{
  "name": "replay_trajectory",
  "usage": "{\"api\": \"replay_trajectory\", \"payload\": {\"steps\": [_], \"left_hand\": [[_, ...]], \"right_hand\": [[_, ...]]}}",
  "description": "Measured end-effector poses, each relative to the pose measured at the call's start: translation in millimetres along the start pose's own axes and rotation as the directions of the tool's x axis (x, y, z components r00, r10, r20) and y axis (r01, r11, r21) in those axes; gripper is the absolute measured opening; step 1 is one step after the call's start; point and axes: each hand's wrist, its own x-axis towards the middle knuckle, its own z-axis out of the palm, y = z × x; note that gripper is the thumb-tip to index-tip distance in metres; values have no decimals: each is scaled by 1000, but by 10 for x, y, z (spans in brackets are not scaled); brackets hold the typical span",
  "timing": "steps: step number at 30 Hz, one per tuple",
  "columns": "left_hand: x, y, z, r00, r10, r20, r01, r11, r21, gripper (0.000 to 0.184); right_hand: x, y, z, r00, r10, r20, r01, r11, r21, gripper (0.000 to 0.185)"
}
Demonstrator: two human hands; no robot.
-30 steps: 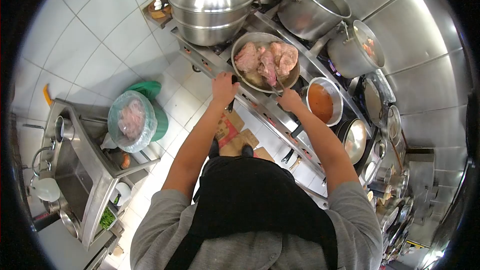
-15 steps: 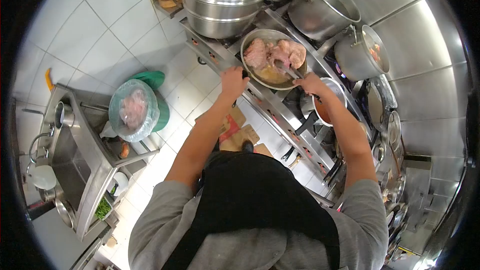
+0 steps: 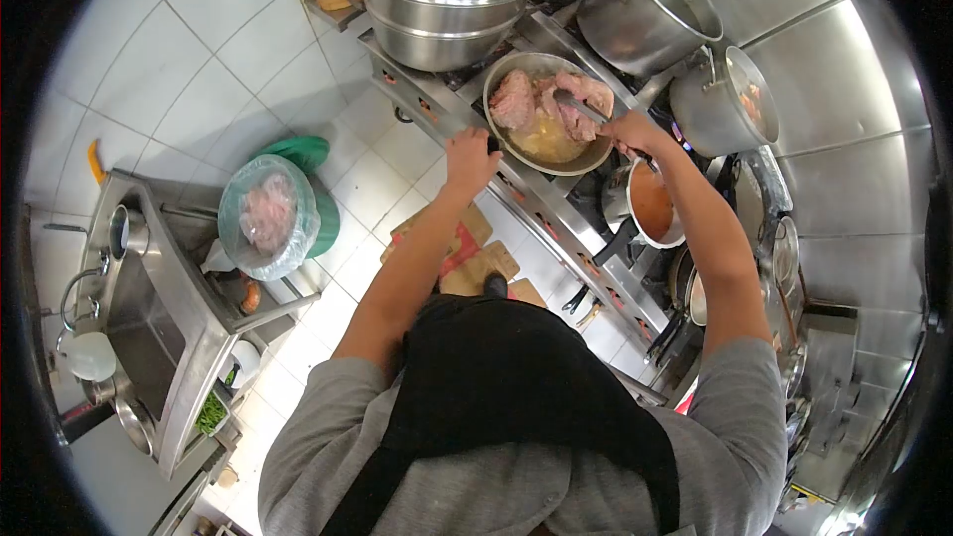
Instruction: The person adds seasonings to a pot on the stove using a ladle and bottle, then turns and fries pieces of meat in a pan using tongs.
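Looks like turning time, at upper centre: working among meat (image 3: 513, 101) in the pan (image 3: 548, 168) with tongs (image 3: 584, 107) clasped in the right hand (image 3: 631, 129); gripping the black handle (image 3: 492, 144) in the left hand (image 3: 472, 161). Probably calls next for flipping a piece, bracing against splashes.

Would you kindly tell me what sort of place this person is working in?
It looks like a commercial kitchen, probably a restaurant's: a long stove holds large metal pots and a wide pan of meat, with a steel sink at the left.
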Motion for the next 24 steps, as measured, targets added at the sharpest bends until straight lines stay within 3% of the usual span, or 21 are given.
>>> {"api": "replay_trajectory", "payload": {"steps": [1,3,6,7,9,11,13,14,15,18,19,23,24], "left_hand": [[-10,1,8,1000,3,-2,-3,1000,4,36],[-5,-3,19,1000,1,11,-1,1000,15,35],[35,9,2,999,-15,43,14,1000,24,35],[27,15,-14,999,-23,49,22,1000,23,35],[33,42,-20,998,-26,52,25,999,26,35],[32,35,-11,999,-28,45,26,999,39,35],[18,33,-22,999,-21,44,19,999,48,36],[13,29,-28,999,-18,44,16,999,52,36],[21,25,-47,999,-24,48,21,998,53,37],[-3,48,-78,997,-37,64,34,998,49,38],[1,43,-89,997,-37,65,34,998,49,38],[44,8,-71,997,-38,74,36,999,22,38],[40,-6,-51,996,-33,78,32,999,15,37]], "right_hand": [[74,-13,-15,1000,2,0,-2,1000,26,47],[157,-82,-157,970,-229,82,239,962,-130,46],[534,-56,-300,927,-336,164,374,835,-403,46],[631,-89,-309,930,-336,150,367,825,-429,45],[732,-124,-247,984,-170,-53,146,941,-306,43],[747,-259,-354,907,-407,106,384,698,-605,35],[840,-279,-375,892,-426,153,405,602,-688,21],[885,-290,-385,883,-435,176,416,550,-724,21],[926,-305,-388,909,-390,146,368,589,-719,24],[843,-153,-324,877,-463,128,377,498,-781,31],[885,-40,-214,920,-387,57,296,595,-748,32],[1091,321,-57,969,-248,16,195,719,-667,28],[961,270,-24,976,-214,-29,163,818,-552,25]]}}
